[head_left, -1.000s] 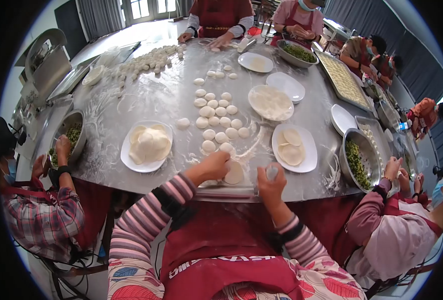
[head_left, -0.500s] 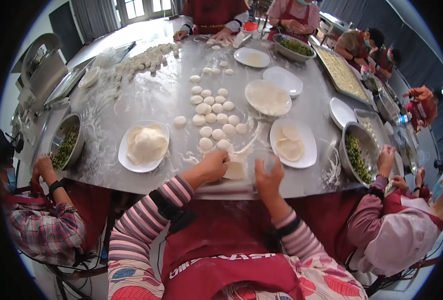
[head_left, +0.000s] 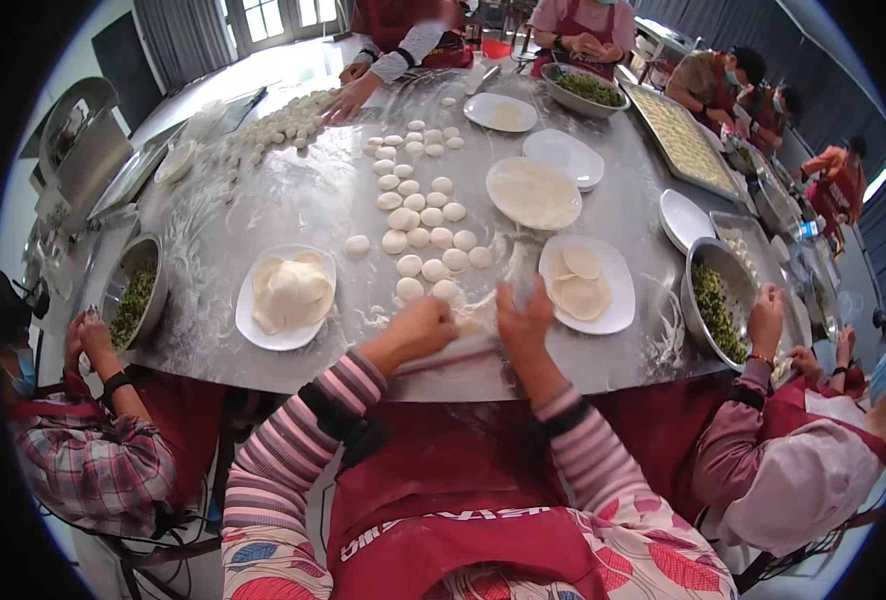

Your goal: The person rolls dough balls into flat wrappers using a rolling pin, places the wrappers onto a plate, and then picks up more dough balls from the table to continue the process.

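Note:
My left hand (head_left: 420, 330) is closed at the near edge of the floured steel table, its fingertips by a blurred dough wrapper (head_left: 471, 328). My right hand (head_left: 525, 322) is blurred over what looks like a rolling pin (head_left: 453, 355) lying crosswise between both hands; its grip is unclear. Just beyond my hands are several round dough pieces (head_left: 433, 269). A white plate with stacked wrappers (head_left: 290, 292) lies to the left, and another plate with wrappers (head_left: 580, 284) to the right.
Steel bowls of green filling stand at the left (head_left: 135, 292), right (head_left: 720, 305) and back right (head_left: 585, 90). A tray of small dough items (head_left: 678, 137) is at the right. Co-workers surround the table; one reaches a hand (head_left: 351, 99) toward dough pieces at the back.
My right hand has moved slightly left and up. The co-worker across has moved a hand left to the dough pile, and more dough pieces lie at the back of the middle group.

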`<state>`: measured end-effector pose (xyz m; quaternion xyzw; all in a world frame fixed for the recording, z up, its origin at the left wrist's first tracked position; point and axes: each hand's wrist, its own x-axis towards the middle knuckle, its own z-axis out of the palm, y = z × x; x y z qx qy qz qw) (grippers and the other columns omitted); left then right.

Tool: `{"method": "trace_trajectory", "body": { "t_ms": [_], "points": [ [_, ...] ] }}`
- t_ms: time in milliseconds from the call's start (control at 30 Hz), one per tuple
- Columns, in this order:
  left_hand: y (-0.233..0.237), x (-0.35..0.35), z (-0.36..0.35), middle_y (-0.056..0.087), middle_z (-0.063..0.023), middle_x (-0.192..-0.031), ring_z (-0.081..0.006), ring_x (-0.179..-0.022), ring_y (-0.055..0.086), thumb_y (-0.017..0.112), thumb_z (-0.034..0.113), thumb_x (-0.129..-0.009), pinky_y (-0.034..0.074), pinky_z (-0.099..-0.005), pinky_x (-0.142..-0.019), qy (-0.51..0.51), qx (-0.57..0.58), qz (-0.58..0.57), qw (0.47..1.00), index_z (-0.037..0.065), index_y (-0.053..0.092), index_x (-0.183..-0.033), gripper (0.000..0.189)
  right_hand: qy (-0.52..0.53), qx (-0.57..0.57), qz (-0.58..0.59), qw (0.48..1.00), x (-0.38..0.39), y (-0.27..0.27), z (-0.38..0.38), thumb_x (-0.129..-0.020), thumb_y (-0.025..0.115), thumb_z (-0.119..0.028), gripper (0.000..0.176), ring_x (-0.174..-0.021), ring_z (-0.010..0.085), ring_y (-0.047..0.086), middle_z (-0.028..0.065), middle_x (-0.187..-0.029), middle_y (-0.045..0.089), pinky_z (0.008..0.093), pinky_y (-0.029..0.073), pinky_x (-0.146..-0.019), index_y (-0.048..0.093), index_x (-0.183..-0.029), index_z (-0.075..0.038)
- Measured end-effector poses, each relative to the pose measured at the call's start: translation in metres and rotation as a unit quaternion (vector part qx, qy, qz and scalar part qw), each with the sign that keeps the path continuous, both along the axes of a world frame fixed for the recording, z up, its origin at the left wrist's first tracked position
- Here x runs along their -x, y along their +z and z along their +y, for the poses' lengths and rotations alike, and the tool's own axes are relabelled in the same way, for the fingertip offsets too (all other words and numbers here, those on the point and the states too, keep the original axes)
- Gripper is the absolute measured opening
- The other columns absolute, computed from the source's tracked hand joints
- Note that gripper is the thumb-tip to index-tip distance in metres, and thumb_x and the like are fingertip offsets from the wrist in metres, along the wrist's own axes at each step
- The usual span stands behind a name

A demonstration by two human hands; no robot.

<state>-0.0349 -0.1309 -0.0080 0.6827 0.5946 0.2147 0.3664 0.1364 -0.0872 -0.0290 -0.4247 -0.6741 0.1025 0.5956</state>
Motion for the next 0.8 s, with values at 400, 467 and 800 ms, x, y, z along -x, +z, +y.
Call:
{"method": "trace_trajectory", "body": {
  "t_ms": [400,467,800],
  "points": [
    [-0.010,-0.002,0.004,0.060,-0.0153,-0.071,-0.0307,-0.068,0.059,0.064,0.022,-0.071,0.046,-0.0386,-0.061,0.068,-0.054,0.080,0.993,0.002,0.058,-0.073,0.022,0.047,0.061,0.053,0.996,-0.030,0.012,-0.061,-0.071,0.068,-0.003,0.021,-0.047,0.0206,0.054,0.0082,-0.058,0.052,0.0313,0.042,-0.045,0.049,-0.079,-0.005],
    [-0.015,-0.011,-0.004,0.060,-0.0157,-0.073,-0.0325,-0.070,0.059,0.065,0.023,-0.070,0.045,-0.0398,-0.062,0.059,-0.103,0.122,0.985,0.002,0.058,-0.073,0.022,0.044,0.052,0.052,0.996,-0.029,0.010,-0.056,-0.071,0.069,-0.004,0.021,-0.047,0.0211,0.054,0.0084,-0.058,0.052,0.0318,0.042,-0.045,0.049,-0.079,-0.005],
    [0.040,-0.065,0.072,0.057,-0.0059,-0.069,-0.0112,-0.066,0.051,0.064,0.017,-0.072,0.044,-0.0277,-0.061,-0.094,-0.044,-0.239,0.965,0.001,0.058,-0.081,0.019,0.080,0.069,0.065,0.992,-0.036,0.010,-0.060,-0.071,0.070,-0.006,0.022,-0.049,0.0238,0.056,0.0102,-0.059,0.053,0.0330,0.044,-0.047,0.049,-0.080,-0.006]
  ]
}}
